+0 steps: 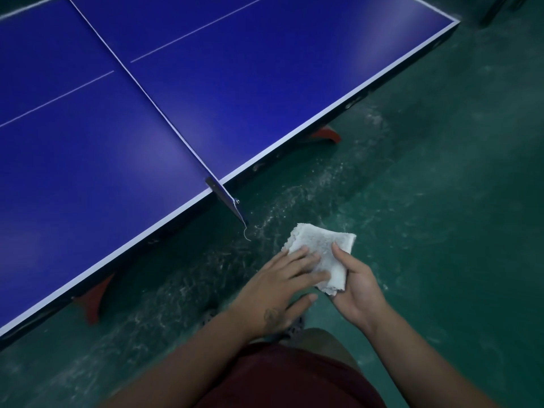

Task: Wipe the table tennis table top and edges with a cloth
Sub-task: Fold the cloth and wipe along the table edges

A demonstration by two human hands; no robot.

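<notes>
- Right hand (357, 285) grips a folded white cloth (321, 254) above the green floor (441, 187).
- Left hand (282, 287) lies flat on the cloth, fingers straight.
- Blue table tennis table (206, 92) stands beside them, untouched.

Item count beside the table.
One white cloth (321, 251) in two hands, the left hand (282, 290) and the right hand (356, 287); up-left of the grip, one blue table (88, 172) with one net (132, 81) and one net post (226, 201); two red feet, the far foot (326, 135) above the grip, the near foot (91, 298) left of it.
</notes>
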